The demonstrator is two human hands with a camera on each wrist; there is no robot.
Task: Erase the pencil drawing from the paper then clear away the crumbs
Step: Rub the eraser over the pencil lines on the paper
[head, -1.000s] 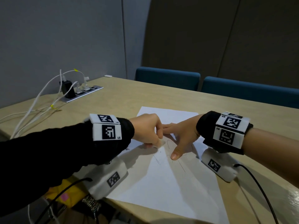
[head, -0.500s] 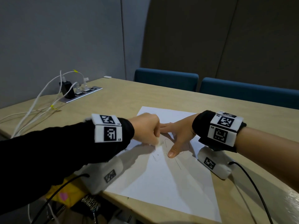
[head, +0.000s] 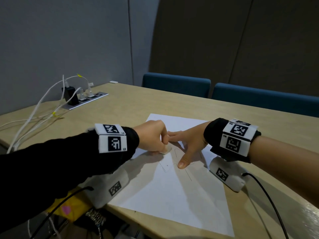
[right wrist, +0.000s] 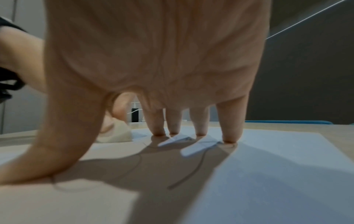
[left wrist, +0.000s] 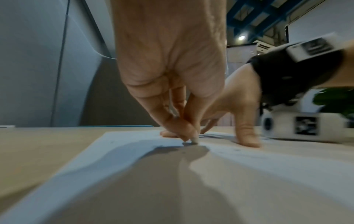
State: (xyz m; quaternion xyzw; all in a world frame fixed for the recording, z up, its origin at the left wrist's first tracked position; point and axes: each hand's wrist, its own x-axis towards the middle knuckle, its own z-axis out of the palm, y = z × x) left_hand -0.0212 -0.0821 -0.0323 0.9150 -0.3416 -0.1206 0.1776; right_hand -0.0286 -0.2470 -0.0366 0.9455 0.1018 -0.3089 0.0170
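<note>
A white sheet of paper (head: 172, 195) lies on the wooden table (head: 138, 104), with faint pencil lines (head: 174, 150) near its middle. My left hand (head: 151, 137) pinches a small pale eraser (head: 166, 150) and holds its tip against the paper just left of the lines. In the left wrist view the eraser (left wrist: 194, 140) touches the sheet under my curled fingers. My right hand (head: 188, 144) lies spread on the paper, straight fingertips (right wrist: 229, 136) and thumb pressing it flat. The pencil lines (right wrist: 199, 166) run under that palm, and the eraser (right wrist: 118, 134) shows beyond the thumb.
A power strip (head: 86, 99) with white cables (head: 34, 114) sits at the table's far left. Two blue chair backs (head: 176, 85) stand behind the far edge. A yellow object (head: 69, 207) lies below the near table edge. Black wrist cables (head: 269, 195) trail at the right.
My left hand has rubbed the eraser back and forth a short way beside the right hand's fingers. The right hand has stayed pressed on the paper.
</note>
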